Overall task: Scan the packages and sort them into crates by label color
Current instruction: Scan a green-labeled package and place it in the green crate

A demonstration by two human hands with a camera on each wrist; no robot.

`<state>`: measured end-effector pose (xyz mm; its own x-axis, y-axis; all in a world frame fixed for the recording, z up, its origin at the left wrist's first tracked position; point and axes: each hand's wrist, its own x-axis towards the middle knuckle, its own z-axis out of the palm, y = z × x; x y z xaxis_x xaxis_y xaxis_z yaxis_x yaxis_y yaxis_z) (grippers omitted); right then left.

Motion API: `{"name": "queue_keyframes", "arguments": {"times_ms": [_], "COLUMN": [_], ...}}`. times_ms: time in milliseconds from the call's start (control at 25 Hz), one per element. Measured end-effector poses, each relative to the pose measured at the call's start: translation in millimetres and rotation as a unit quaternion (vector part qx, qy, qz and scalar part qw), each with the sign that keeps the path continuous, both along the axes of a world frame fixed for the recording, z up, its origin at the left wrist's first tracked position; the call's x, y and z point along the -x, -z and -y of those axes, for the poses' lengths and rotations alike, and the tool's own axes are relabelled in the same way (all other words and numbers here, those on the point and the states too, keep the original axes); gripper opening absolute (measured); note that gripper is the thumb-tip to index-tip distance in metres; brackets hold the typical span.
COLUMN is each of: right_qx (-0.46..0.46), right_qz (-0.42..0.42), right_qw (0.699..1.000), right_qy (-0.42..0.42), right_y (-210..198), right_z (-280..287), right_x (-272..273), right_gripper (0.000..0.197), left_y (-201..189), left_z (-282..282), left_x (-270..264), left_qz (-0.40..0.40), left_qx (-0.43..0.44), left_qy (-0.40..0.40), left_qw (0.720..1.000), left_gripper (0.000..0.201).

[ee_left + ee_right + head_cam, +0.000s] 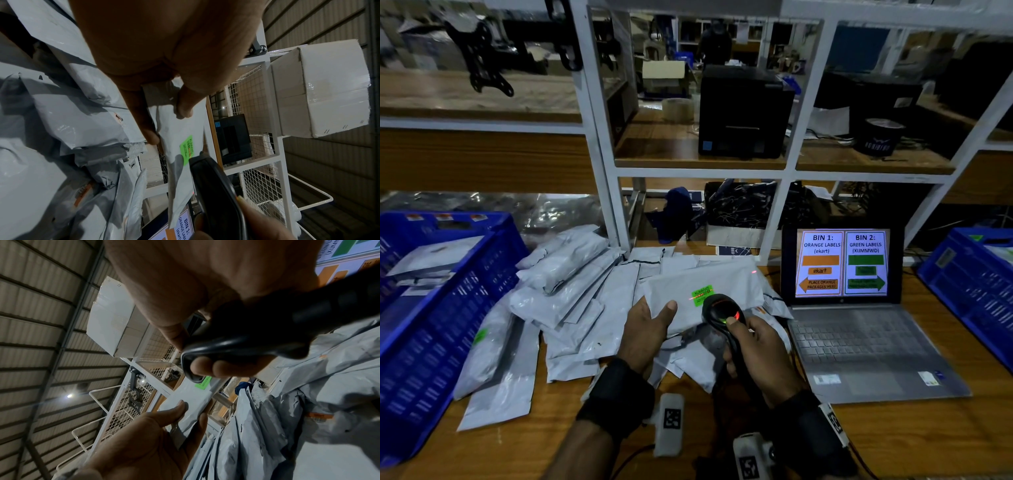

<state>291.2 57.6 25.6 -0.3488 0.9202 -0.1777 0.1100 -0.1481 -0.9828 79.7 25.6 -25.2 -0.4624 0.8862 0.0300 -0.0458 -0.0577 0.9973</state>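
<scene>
My left hand holds a grey package by its near left corner, thumb on top and fingers beneath, lifted over the pile. The package carries a green label with a red scan line across it. My right hand grips a black barcode scanner, thumb on its head, aimed at that label from close by. The left wrist view shows the green label just above the scanner head. In the right wrist view my fingers wrap the scanner, with the green label past them.
Several grey packages lie heaped on the wooden table. A blue crate with packages stands at the left, another blue crate at the right. A laptop showing bin 1 orange, bin 2 green sits right of my hands. White shelving stands behind.
</scene>
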Motion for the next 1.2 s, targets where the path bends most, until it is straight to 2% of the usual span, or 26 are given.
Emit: {"name": "queue_keyframes", "arguments": {"times_ms": [360,680,840,920,1040,1200], "right_qx": [0.002,-0.03,-0.033,-0.032,-0.019,0.011], "right_qz": [0.008,0.038,0.104,0.173,0.289,0.337], "right_qw": [1.0,0.999,0.992,0.982,0.957,0.935], "right_qy": [-0.007,0.024,0.058,0.062,-0.007,-0.115], "right_y": [6.0,12.3,34.8,54.8,86.4,106.7], "right_z": [-4.6,-16.3,-31.6,-42.7,-56.8,-60.7], "right_x": [0.2,-20.1,-55.4,-79.1,-107.5,-114.5], "right_gripper": [0.025,0.031,0.035,0.029,0.026,0.012], "left_y": [-4.3,-10.6,-5.9,-9.4,-13.3,-10.5], "left_z": [1.5,-4.3,-10.4,-11.0,-11.6,-10.7], "left_x": [-0.8,-9.1,-14.5,-21.7,-33.2,-48.3], "left_qz": [0.001,0.041,0.051,0.057,0.06,0.074], "left_qx": [0.005,0.011,0.012,0.012,0.014,-0.002], "left_qy": [0.006,-0.015,-0.033,-0.045,-0.05,-0.042], "left_qw": [1.0,0.999,0.998,0.997,0.997,0.996], "left_gripper": [0.027,0.027,0.026,0.024,0.023,0.038]}}
